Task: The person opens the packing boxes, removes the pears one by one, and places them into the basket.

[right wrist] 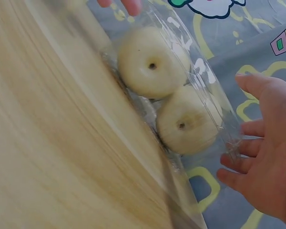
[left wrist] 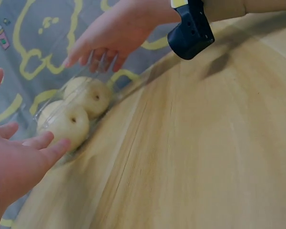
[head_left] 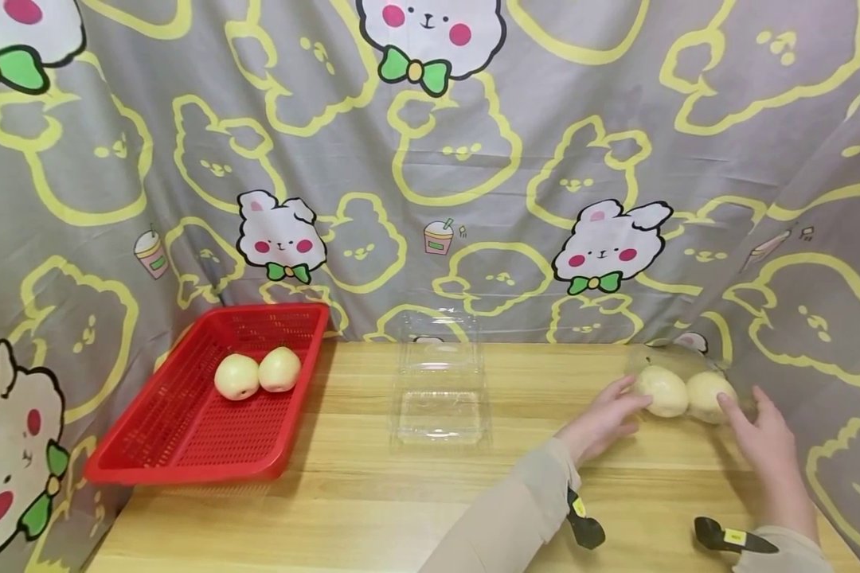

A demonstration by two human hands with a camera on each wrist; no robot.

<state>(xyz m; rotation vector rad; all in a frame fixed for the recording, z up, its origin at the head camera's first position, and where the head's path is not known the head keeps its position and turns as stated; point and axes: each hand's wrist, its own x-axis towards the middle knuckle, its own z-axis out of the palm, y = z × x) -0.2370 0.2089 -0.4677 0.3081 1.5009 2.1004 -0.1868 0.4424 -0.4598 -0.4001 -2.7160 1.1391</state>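
Note:
A clear plastic clamshell box (right wrist: 214,90) holds pale yellow round fruits (head_left: 662,391) at the right back of the table. My left hand (head_left: 605,418) is at its left end, fingers spread and fingertips close against the plastic. At the opposite end is my right hand (head_left: 760,430); in the right wrist view its fingers lie extended along the box's end, thumb held apart. Two fruits (left wrist: 66,126) show their dimpled ends through the plastic in the left wrist view.
A red perforated basket (head_left: 186,473) with two similar fruits (head_left: 236,377) stands on the left. Between it and my hands, an open clear clamshell box (head_left: 440,422) sits near the back edge of the wooden table (head_left: 315,509). A patterned curtain (head_left: 358,159) rises behind and at both sides.

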